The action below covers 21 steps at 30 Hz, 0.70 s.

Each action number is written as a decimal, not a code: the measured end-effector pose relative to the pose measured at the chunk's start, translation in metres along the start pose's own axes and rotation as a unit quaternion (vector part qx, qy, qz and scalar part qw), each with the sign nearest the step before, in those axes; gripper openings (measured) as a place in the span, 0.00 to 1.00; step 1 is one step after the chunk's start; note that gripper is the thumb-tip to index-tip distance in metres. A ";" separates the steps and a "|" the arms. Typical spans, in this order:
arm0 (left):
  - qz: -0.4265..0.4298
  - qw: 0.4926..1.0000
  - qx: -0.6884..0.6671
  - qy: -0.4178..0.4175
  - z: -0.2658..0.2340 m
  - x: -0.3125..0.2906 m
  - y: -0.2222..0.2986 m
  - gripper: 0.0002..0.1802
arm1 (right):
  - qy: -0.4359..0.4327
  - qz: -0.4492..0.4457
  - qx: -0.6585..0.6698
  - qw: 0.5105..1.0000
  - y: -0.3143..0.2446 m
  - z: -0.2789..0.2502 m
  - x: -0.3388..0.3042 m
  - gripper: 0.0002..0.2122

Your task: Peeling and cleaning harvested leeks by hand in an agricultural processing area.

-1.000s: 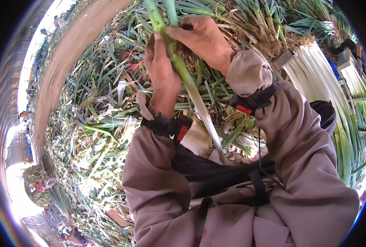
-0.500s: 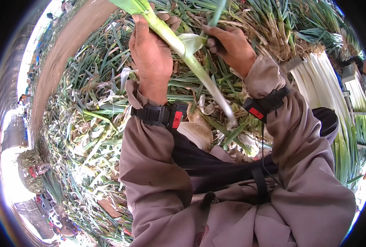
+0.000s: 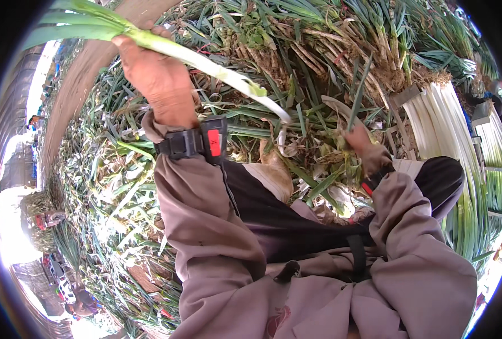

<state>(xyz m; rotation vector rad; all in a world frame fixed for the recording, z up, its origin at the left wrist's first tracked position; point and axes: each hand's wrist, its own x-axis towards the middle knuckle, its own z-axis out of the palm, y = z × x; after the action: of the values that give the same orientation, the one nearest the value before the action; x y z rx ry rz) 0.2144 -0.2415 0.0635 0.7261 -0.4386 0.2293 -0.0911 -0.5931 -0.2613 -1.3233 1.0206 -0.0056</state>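
Note:
A long green onion [image 3: 205, 63] is gripped near its green leaves by my left hand [image 3: 155, 76], at the upper left. Its white stem slants down to the right, with a small torn flap near the lower end. My right hand [image 3: 359, 139] is lower down on the right, away from the stem and slightly blurred. Its fingers are closed on a stripped onion leaf [image 3: 361, 90], whose green blade sticks up above the hand. Loose peeled leaves lie around and beneath both hands.
Peeled leaves [image 3: 121, 198] cover the ground on the left. Unpeeled onions with roots [image 3: 375, 51] are heaped at the far right. Beside my right knee stands a bundle of clean white-stemmed onions [image 3: 440, 121]. A brown dirt path [image 3: 78, 85] curves along the left.
My left hand has moved left with the green onion. My right hand has come away from the stem, down and to the right, with the stripped leaf.

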 end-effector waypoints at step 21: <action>-0.136 0.982 -0.106 -0.079 -0.072 0.018 0.002 0.31 | -0.193 -0.521 -0.583 0.593 -0.016 0.066 -0.079 0.17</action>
<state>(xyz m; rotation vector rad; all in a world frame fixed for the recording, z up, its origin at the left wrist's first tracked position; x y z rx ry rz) 0.2518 -0.1901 0.0258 0.5879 -0.5000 -0.1316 -0.0893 -0.5038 -0.2074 -2.8167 -0.4782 0.0760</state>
